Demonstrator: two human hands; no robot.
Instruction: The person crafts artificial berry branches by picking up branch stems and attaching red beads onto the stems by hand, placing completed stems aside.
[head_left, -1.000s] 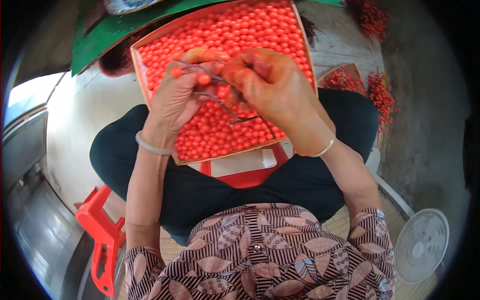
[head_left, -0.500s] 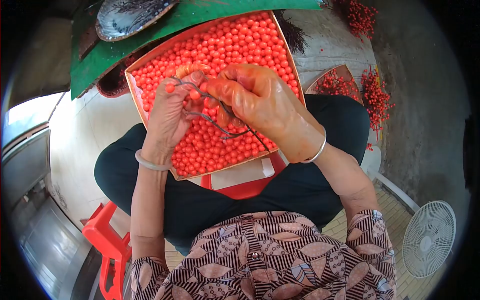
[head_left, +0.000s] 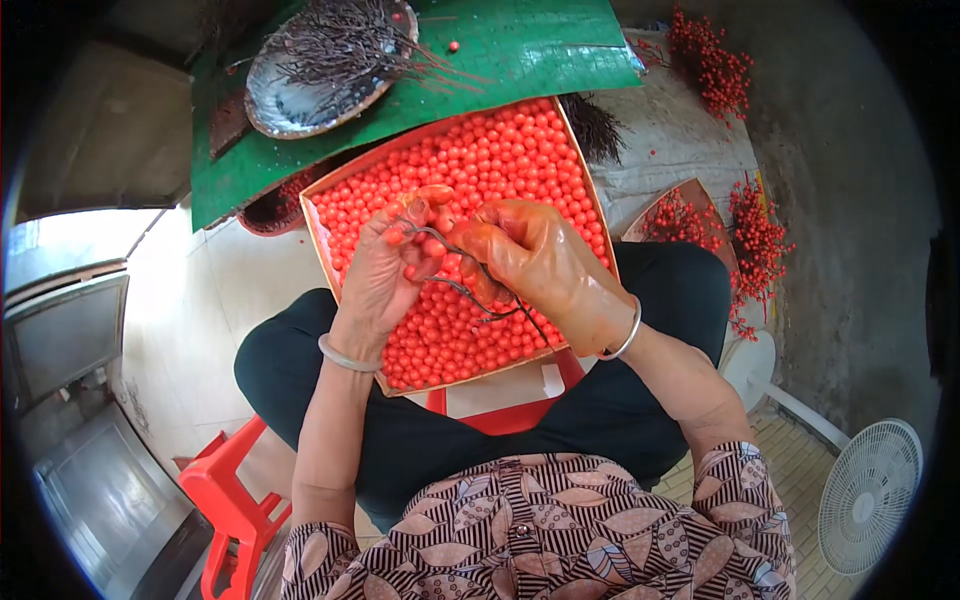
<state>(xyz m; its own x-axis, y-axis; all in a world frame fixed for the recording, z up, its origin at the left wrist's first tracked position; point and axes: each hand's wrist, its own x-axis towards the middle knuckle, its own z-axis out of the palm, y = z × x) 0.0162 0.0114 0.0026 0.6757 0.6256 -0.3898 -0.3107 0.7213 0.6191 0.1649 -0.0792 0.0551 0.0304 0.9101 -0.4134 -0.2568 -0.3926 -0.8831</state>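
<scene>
A dark, thin artificial berry branch (head_left: 455, 287) with forked twigs and a few red berries is held between my hands. My left hand (head_left: 372, 285), bare with an orange covering on one finger, pinches near the branch's upper tip. My right hand (head_left: 560, 280), in a translucent orange-stained glove, is closed around the branch near its middle. The lower stem sticks out below that hand. Beneath both hands, a shallow cardboard box (head_left: 313, 235) full of loose red berries (head_left: 450, 345) rests over my lap. The fingertips partly hide the berries on the branch.
A green board (head_left: 520, 60) beyond the box bears a round tray (head_left: 265, 100) with dark twigs. Finished red berry sprays (head_left: 755, 225) lie at the right. A red plastic stool (head_left: 225, 490) stands at lower left, a white fan (head_left: 870, 497) at lower right.
The whole view has shifted, so the box and hands sit lower and more of the twig tray shows. Both hands keep hold of the branch, with little visible change in their grip.
</scene>
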